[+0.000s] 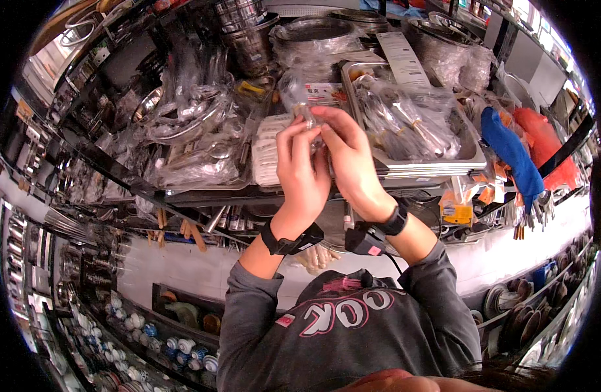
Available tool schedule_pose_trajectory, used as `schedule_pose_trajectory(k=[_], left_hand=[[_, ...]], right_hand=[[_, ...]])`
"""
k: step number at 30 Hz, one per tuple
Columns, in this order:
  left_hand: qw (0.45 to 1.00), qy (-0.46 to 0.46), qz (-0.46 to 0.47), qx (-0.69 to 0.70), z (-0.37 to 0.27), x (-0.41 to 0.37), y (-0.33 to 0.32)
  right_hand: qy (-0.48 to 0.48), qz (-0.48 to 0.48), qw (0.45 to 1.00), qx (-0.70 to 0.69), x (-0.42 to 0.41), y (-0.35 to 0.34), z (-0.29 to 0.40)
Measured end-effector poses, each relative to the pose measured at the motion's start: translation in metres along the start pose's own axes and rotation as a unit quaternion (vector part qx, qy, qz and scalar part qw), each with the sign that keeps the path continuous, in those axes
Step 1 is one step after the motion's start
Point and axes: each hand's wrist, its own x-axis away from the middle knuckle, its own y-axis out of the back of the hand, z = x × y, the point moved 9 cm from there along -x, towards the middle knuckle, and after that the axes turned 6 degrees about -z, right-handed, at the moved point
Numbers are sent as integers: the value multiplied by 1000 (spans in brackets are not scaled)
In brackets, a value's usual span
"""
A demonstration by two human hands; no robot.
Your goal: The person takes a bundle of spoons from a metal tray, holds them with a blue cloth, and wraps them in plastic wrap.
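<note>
My left hand (304, 169) and my right hand (351, 164) meet in front of me, fingertips together on the gathered neck of a clear plastic bag (305, 115). The bag's fuller part extends away from me, past the fingers; what is in it cannot be made out. Just left of my left hand stands a stack of white packets (267, 154). To the right of my right hand, a metal tray (471, 164) holds several plastic-wrapped bundles of steel cutlery (413, 120). A printed card (327, 91) lies behind the fingertips.
Bagged metalware (197, 161) fills the shelf at left. Wrapped steel bowls (315, 34) stand at the back. A blue cloth (511, 152) and a red bag (545, 142) hang at right. Utensils with wooden handles (195, 235) hang below the shelf. Small cups (183, 345) sit low at left.
</note>
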Motion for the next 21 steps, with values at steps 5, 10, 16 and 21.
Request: schedule_pose_trajectory(k=[5,10,16,21], left_hand=[[996,-41,-14,83,-53,4,-29],[992,-1,22,121,-61,17,-78],[986,-25,159,-41,-46,32,-106],[984,-34,170,-34,-54,21,-104]], right_hand=[[84,-15,991,98,17,49,59],[91,25,979,183,1,94,68],[38,191,806,559,-59,108,28],[115,311,689,645,-100,84,29]])
